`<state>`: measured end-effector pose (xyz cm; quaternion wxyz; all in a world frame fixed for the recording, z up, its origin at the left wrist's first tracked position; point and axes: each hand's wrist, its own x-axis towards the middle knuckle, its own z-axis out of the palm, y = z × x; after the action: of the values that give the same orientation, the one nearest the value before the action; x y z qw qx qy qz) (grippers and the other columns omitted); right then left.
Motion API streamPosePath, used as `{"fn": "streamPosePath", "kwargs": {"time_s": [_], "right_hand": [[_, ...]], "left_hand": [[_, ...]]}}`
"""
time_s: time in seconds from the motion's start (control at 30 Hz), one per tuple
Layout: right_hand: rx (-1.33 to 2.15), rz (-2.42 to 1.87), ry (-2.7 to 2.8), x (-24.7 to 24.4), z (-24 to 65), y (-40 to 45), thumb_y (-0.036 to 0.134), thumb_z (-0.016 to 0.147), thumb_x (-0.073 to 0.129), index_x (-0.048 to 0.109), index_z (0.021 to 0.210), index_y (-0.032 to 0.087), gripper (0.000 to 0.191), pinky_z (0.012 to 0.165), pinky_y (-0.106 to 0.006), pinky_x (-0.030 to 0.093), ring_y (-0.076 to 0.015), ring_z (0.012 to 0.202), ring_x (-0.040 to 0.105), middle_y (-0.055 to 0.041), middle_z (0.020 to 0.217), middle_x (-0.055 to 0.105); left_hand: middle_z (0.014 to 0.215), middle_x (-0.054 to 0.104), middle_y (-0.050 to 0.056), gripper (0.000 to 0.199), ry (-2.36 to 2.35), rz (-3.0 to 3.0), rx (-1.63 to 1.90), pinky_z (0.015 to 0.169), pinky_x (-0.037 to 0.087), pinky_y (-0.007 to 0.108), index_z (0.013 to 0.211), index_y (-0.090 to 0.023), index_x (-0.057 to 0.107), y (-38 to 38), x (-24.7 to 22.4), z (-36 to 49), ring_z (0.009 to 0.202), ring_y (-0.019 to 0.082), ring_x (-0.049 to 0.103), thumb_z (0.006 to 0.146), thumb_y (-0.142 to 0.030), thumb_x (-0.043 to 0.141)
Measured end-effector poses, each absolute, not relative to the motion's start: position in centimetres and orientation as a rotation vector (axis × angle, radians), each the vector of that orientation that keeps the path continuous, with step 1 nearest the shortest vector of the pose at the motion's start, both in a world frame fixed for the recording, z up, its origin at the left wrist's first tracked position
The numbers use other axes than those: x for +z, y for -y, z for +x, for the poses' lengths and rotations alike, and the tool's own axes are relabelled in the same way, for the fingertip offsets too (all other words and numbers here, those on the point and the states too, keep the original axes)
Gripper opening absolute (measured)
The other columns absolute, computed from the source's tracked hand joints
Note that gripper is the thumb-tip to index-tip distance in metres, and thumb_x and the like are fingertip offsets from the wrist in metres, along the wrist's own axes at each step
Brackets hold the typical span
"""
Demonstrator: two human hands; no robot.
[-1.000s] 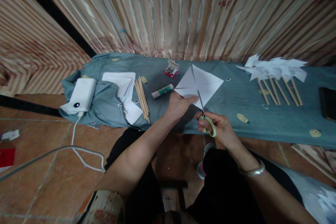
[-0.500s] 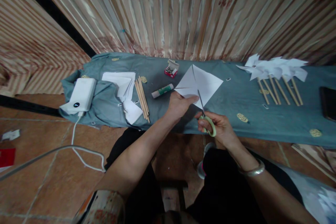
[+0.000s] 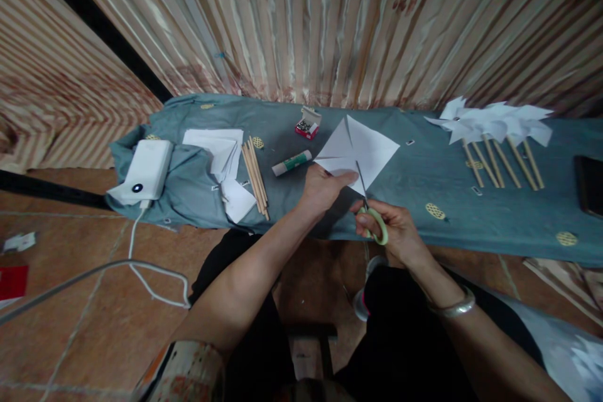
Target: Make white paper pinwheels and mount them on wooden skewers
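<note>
A square of white paper lies turned like a diamond, with slits running in from its top and left corners. My left hand pinches its lower left side, thumb on top. In my right hand are scissors with light green handles; their blades lie at the paper's lower corner and point toward its middle. A green and white glue stick rests left of the paper. Behind it stands an opened small red box of small metal pieces.
Wooden sticks and white paper sheets lie on the left of the cloth-covered table, beside a white power bank with a cable. White paper pinwheels on sticks and a dark phone are at right.
</note>
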<state>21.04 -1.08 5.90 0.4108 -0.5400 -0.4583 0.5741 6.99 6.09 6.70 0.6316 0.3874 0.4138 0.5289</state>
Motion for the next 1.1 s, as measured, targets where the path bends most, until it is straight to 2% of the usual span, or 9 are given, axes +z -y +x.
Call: {"fn": "streamPosePath", "kwargs": {"time_s": [0.4, 0.53, 0.63, 0.7, 0.77, 0.9, 1.0, 1.1], "right_hand": [[1.448, -1.367, 1.143, 6.1, 20.8, 1.0, 0.057, 0.059, 0.083, 0.067, 0.075, 0.019, 0.044, 0.044, -0.023, 0.046, -0.009, 0.046, 0.051, 0.0044, 0.052, 0.057], [1.487, -1.395, 1.155, 5.8, 20.9, 1.1, 0.056, 0.058, 0.084, 0.068, 0.079, 0.019, 0.045, 0.048, -0.023, 0.048, -0.0095, 0.049, 0.054, 0.0036, 0.057, 0.06], [1.481, -1.458, 1.285, 5.4, 21.6, 1.2, 0.061, 0.06, 0.081, 0.069, 0.083, 0.018, 0.05, 0.05, -0.024, 0.047, -0.0106, 0.051, 0.055, 0.0039, 0.058, 0.059], [1.359, -1.542, 1.476, 5.1, 22.5, 1.4, 0.065, 0.065, 0.075, 0.071, 0.087, 0.017, 0.052, 0.05, -0.025, 0.044, -0.0112, 0.05, 0.053, 0.0048, 0.054, 0.054], [1.089, -1.67, 1.708, 4.8, 23.7, 1.5, 0.065, 0.073, 0.069, 0.072, 0.097, 0.016, 0.055, 0.051, -0.026, 0.042, -0.0124, 0.048, 0.052, 0.0046, 0.052, 0.053], [0.436, -1.915, 1.991, 4.5, 26.1, 1.4, 0.058, 0.087, 0.054, 0.07, 0.112, 0.014, 0.053, 0.058, -0.032, 0.047, -0.0223, 0.06, 0.067, -0.0049, 0.065, 0.068], [0.152, -2.064, 2.042, 4.5, 27.2, 1.0, 0.048, 0.087, 0.057, 0.066, 0.117, 0.014, 0.046, 0.063, -0.034, 0.049, -0.0282, 0.073, 0.072, -0.0103, 0.079, 0.075], [0.064, -2.208, 2.018, 4.8, 27.7, 0.5, 0.043, 0.085, 0.061, 0.064, 0.117, 0.014, 0.044, 0.064, -0.034, 0.05, -0.031, 0.078, 0.073, -0.0125, 0.085, 0.076]], "left_hand": [[0.066, 0.065, -0.002, 0.015, -0.962, 0.861, 1.197, 0.065, 0.045, 0.024, 0.068, -0.013, 0.065, -6.0, 6.7, 7.0, 0.061, 0.011, 0.056, 0.058, -0.015, 0.075], [0.068, 0.066, -0.002, 0.018, -0.917, 0.846, 1.22, 0.068, 0.046, 0.025, 0.071, -0.013, 0.067, -6.2, 6.6, 7.0, 0.063, 0.011, 0.058, 0.056, -0.015, 0.076], [0.069, 0.067, -0.001, 0.021, -0.89, 0.828, 1.249, 0.068, 0.046, 0.026, 0.072, -0.014, 0.067, -6.7, 6.4, 6.9, 0.064, 0.012, 0.059, 0.055, -0.017, 0.077], [0.069, 0.067, -0.001, 0.022, -0.895, 0.817, 1.265, 0.067, 0.047, 0.026, 0.073, -0.014, 0.066, -7.1, 6.3, 6.6, 0.064, 0.012, 0.059, 0.055, -0.019, 0.077], [0.069, 0.067, -0.001, 0.023, -0.914, 0.804, 1.276, 0.065, 0.047, 0.026, 0.073, -0.014, 0.065, -7.6, 6.2, 6.3, 0.064, 0.013, 0.059, 0.054, -0.019, 0.078], [0.075, 0.07, 0.001, 0.028, -0.943, 0.775, 1.275, 0.07, 0.051, 0.029, 0.078, -0.014, 0.066, -8.1, 5.6, 5.8, 0.068, 0.015, 0.063, 0.053, -0.018, 0.077], [0.077, 0.071, 0.002, 0.027, -0.949, 0.79, 1.229, 0.071, 0.052, 0.031, 0.079, -0.013, 0.067, -8.0, 4.8, 5.9, 0.069, 0.016, 0.064, 0.054, -0.017, 0.077], [0.075, 0.071, 0.003, 0.024, -0.975, 0.823, 1.152, 0.07, 0.052, 0.03, 0.077, -0.013, 0.067, -7.6, 3.9, 6.2, 0.069, 0.016, 0.064, 0.055, -0.016, 0.076]]}}
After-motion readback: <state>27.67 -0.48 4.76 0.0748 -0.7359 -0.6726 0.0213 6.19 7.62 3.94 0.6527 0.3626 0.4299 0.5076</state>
